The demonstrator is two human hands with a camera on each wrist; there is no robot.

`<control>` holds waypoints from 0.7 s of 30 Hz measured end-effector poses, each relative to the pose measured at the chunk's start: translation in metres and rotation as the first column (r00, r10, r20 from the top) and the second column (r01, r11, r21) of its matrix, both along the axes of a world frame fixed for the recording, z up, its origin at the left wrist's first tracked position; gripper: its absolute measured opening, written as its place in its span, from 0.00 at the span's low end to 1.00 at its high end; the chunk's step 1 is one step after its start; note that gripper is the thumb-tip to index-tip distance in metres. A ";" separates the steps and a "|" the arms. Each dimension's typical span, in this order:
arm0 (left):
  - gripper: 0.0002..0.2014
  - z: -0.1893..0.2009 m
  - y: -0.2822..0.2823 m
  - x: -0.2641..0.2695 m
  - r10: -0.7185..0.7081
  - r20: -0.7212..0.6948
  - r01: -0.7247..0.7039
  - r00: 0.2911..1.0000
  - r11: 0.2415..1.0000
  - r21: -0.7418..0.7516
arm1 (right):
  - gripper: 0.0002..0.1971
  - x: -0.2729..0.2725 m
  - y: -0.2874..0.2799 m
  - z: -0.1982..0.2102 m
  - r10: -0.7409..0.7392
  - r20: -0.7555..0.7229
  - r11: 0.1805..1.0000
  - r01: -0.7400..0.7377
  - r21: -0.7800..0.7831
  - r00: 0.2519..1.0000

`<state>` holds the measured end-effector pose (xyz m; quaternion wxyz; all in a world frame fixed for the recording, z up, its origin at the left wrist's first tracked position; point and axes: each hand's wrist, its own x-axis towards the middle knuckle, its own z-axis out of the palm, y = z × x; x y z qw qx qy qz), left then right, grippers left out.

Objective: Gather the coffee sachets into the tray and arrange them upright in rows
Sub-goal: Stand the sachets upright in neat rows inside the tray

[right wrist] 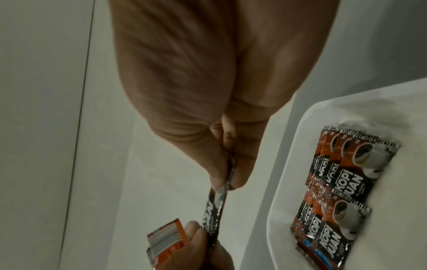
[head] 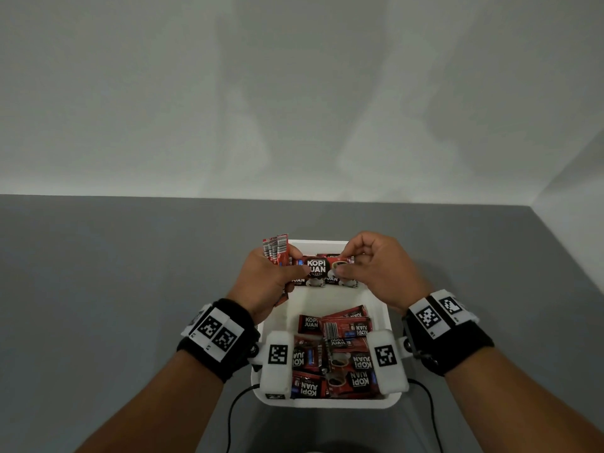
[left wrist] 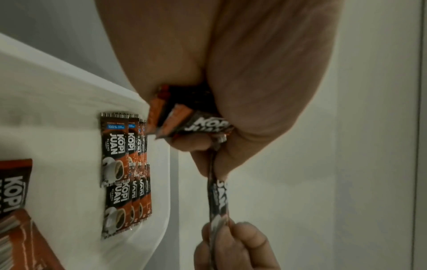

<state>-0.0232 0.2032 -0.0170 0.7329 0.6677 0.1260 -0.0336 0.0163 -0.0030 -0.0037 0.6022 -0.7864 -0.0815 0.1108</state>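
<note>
Step in hand, by the look of it: seating one red-and-black foil coffee sachet (head: 318, 267) into the upright rows at the far end of the white rectangular plastic tray (head: 379, 310).

Left hand (head: 273, 276): thumb and finger pinching the sachet's left end, other fingers curled round a spare bundle of red sachets (head: 276, 253) fanned above the knuckles. Right hand (head: 376, 269): thumb and forefinger pinching the right end, remaining fingers loosely curled, holding nothing else. Sachet stretched level between both pinches, hanging just above the rows.

To do it well:
- Keep both pinches at the sealed end strips; foil likely limp in the middle, so hold it taut.
- Lower flat against the front face of the standing rows (left wrist: 124, 164), bottom edge down to the tray floor, printed side matching neighbours.
- Release right first, steady with left; risk of the bundle slipping from the left palm.
- Watch for the front sachet tipping forward; nothing braces it on the near side.

Tray contents: far end, two side-by-side rows standing on edge against the far wall, several deep. Near end, loose pile of flat sachets (head: 336, 354), overlapping, mixed faces up. Bare white floor between. Grey table (head: 130, 273) beneath.
</note>
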 end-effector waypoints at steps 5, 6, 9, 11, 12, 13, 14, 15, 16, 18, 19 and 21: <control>0.10 -0.004 -0.007 0.000 -0.011 -0.030 0.013 0.999 0.996 0.091 | 0.26 -0.007 0.011 -0.003 0.288 0.218 0.825 -0.127 -0.550 0.932; 0.09 -0.004 -0.009 0.000 -0.036 -0.049 0.040 0.998 0.996 0.082 | 0.29 -0.009 0.016 -0.003 0.370 0.200 0.772 -0.181 -0.609 0.907; 0.07 -0.001 -0.013 -0.001 -0.097 -0.105 0.092 0.990 0.994 -0.056 | 0.16 -0.010 0.026 -0.009 0.415 0.140 0.750 -0.251 -0.611 0.899; 0.12 -0.001 -0.010 -0.001 -0.108 -0.156 0.058 0.982 0.953 -0.299 | 0.08 -0.007 0.026 -0.010 0.309 0.124 0.807 -0.191 -0.559 0.943; 0.15 0.000 -0.009 -0.002 -0.113 -0.160 0.038 0.981 0.911 -0.410 | 0.07 -0.006 0.025 -0.009 0.232 0.100 0.857 -0.155 -0.491 0.968; 0.15 0.002 -0.007 -0.003 -0.126 -0.152 0.042 0.980 0.883 -0.467 | 0.07 -0.007 0.025 -0.006 0.151 0.070 0.906 -0.110 -0.408 0.986; 0.14 0.002 -0.005 -0.005 -0.148 -0.142 0.063 0.979 0.876 -0.478 | 0.07 -0.008 0.025 -0.002 0.078 0.032 0.951 -0.064 -0.303 0.996; 0.13 0.002 -0.005 -0.006 -0.170 -0.132 0.094 0.976 0.887 -0.452 | 0.08 -0.008 0.026 0.002 0.031 -0.022 0.983 -0.034 -0.181 0.999; 0.12 0.003 -0.006 -0.008 -0.190 -0.122 0.129 0.974 0.911 -0.393 | 0.08 -0.008 0.029 0.008 0.009 -0.088 0.998 -0.014 -0.059 0.996; 0.10 0.002 -0.009 -0.008 -0.215 -0.089 0.197 0.973 0.965 -0.176 | 0.11 -0.007 0.032 0.016 0.025 -0.196 0.995 -0.006 0.098 0.980; 0.09 0.000 -0.010 -0.008 -0.226 -0.067 0.223 0.972 0.973 -0.054 | 0.14 -0.006 0.033 0.017 0.046 -0.220 0.992 -0.020 0.122 0.974; 0.08 -0.004 -0.009 -0.007 -0.256 -0.027 0.257 0.966 0.961 0.100 | 0.18 -0.003 0.034 0.020 0.060 -0.236 0.991 -0.030 0.130 0.970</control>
